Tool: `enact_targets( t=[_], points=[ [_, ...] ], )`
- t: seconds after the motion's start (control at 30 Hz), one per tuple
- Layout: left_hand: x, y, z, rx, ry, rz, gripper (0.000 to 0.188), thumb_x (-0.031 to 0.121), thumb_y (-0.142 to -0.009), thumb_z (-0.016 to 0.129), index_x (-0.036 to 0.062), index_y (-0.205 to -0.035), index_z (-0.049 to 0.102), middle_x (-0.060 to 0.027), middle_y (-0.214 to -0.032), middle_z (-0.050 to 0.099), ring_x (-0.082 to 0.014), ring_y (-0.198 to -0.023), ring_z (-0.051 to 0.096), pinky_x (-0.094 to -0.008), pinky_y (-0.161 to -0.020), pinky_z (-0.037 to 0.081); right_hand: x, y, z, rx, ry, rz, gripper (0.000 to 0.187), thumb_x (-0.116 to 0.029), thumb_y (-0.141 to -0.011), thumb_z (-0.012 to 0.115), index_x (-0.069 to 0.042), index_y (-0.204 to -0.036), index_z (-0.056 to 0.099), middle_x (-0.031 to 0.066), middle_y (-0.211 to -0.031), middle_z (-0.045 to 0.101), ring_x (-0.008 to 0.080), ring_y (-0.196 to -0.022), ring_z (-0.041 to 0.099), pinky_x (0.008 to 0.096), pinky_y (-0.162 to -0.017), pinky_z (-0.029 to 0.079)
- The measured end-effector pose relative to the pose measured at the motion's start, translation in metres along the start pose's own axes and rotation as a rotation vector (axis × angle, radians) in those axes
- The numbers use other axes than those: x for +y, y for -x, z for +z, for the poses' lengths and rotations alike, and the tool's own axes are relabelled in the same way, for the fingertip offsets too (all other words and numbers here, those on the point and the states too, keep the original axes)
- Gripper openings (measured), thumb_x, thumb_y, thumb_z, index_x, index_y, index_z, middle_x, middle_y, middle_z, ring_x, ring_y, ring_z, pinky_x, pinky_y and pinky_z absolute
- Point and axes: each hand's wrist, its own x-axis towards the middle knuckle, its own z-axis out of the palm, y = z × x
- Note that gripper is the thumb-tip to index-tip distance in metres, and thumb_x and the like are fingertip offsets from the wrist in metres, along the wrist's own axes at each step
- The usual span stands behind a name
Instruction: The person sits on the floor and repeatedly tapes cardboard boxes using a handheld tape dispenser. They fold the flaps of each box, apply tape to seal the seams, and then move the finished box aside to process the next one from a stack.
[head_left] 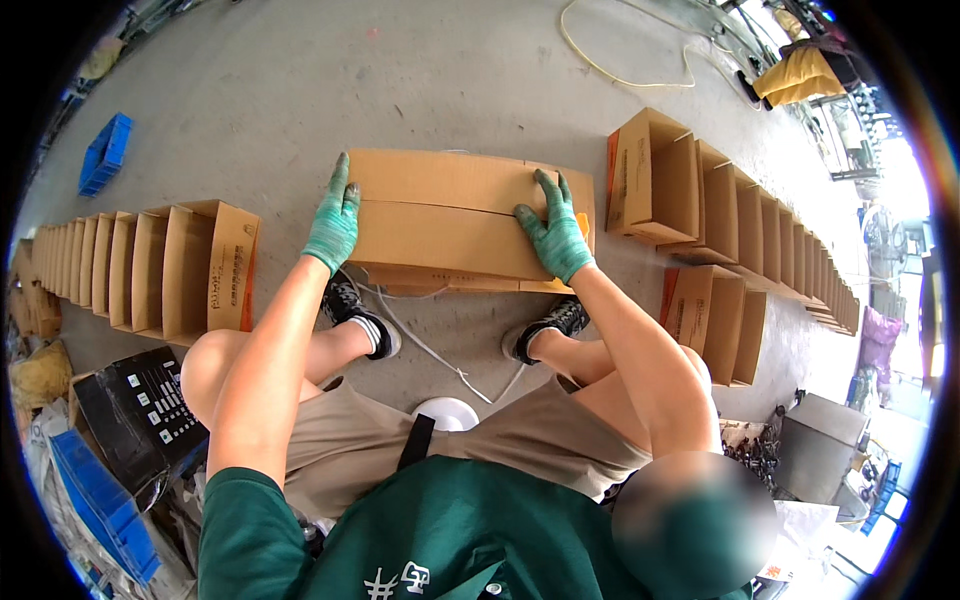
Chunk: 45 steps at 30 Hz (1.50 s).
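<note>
A long brown cardboard box (440, 230) lies in front of me between my feet, its top flaps folded down and meeting along a lengthwise seam. My left hand (334, 222), in a green glove, rests against the box's left end with its fingers stretched along the edge. Also gloved in green, my right hand (556, 235) lies on the top near the right end, fingers spread. Something yellow-orange shows beside that hand at the box's right edge; I cannot tell what it is. The underside of the box is hidden.
A row of open cartons (190, 265) stands at left, and another long row (655, 180) at right, with a few cartons (690, 310) nearer me. A pale cord (430, 355) crosses the floor between my shoes. Far left sits a blue crate (105, 155); far right, another person's yellow garment (800, 78) shows.
</note>
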Motion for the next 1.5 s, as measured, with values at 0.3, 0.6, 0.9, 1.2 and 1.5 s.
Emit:
enact_targets(
  t=[0.3,0.6,0.9,1.2,1.5],
  points=[
    [0.009,0.001,0.005,0.059,-0.104,0.009,0.054,0.021,-0.106,0.049,0.0177,-0.157,0.030,-0.0197,-0.154,0.041,-0.0334,-0.139,0.046,-0.0391,-0.113,0.038,0.103,-0.053,-0.050,-0.050,-0.325,0.194,0.045,-0.022,-0.102,0.057,-0.014,-0.144,0.045,0.0104,-0.117,0.067,0.0256,-0.103,0.065,0.0363,-0.092,0.051],
    [0.003,0.002,0.000,0.087,-0.197,-0.020,0.052,0.019,-0.105,0.048,0.0178,-0.155,0.034,-0.0175,-0.154,0.043,-0.0345,-0.139,0.044,-0.0402,-0.114,0.037,0.201,-0.014,0.046,-0.366,0.606,0.282,0.035,-0.025,-0.098,0.055,-0.010,-0.130,0.059,0.0122,-0.113,0.069,0.0300,-0.102,0.065,0.0400,-0.090,0.052],
    [0.019,0.002,0.003,0.068,-0.215,-0.117,0.050,0.021,-0.106,0.043,0.0185,-0.155,0.034,-0.0138,-0.155,0.041,-0.0328,-0.141,0.042,-0.0386,-0.117,0.036,0.148,-0.050,-0.052,0.015,-0.409,0.199,0.037,-0.012,-0.093,0.062,-0.007,-0.129,0.061,0.0035,-0.114,0.067,0.0152,-0.102,0.060,0.0306,-0.091,0.050],
    [0.020,0.003,0.001,0.077,-0.290,-0.091,0.051,0.020,-0.105,0.044,0.0176,-0.155,0.034,-0.0147,-0.154,0.043,-0.0336,-0.140,0.044,-0.0391,-0.116,0.036,-0.073,-0.026,-0.097,-0.204,-0.513,-0.033,0.043,-0.024,-0.092,0.066,0.004,-0.125,0.062,0.0105,-0.110,0.068,0.0148,-0.096,0.064,0.0296,-0.089,0.052],
    [0.023,0.005,-0.001,0.050,-0.333,-0.099,0.052,0.023,-0.105,0.042,0.0188,-0.156,0.031,-0.0130,-0.157,0.038,-0.0329,-0.141,0.042,-0.0411,-0.115,0.036,-0.074,-0.040,-0.083,-0.539,-0.297,-0.068,0.065,-0.050,-0.087,0.072,0.004,-0.123,0.063,0.0083,-0.105,0.069,0.0132,-0.097,0.062,0.0302,-0.091,0.051]
  ],
)
